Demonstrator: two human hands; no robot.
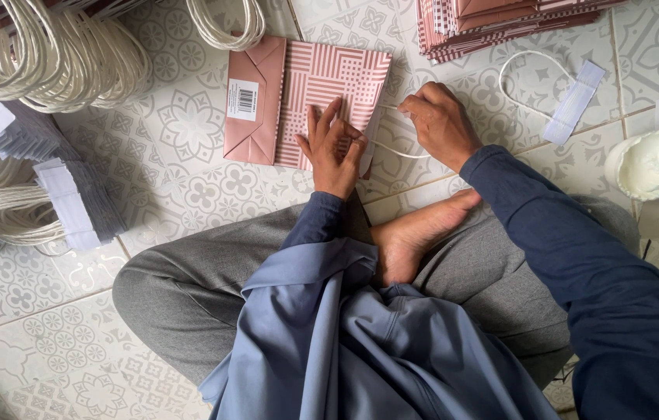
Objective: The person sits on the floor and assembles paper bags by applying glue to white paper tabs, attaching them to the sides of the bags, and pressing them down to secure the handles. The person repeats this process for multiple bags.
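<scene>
A flat folded pink paper bag (298, 93) with a striped pattern lies on the tiled floor (189, 163) in front of my crossed legs. My left hand (332, 146) presses flat on the bag's open end, fingers spread. My right hand (440, 123) sits just right of the bag, fingers pinched on a white cord handle (398, 150) that loops out from the bag's edge.
Bundles of white cord handles (49, 54) lie at the left, some with white paper strips (65, 204). A stack of pink bags (492, 23) sits at the top right. A loose handle with strip (562, 101) and a white glue pot (650, 163) lie at the right.
</scene>
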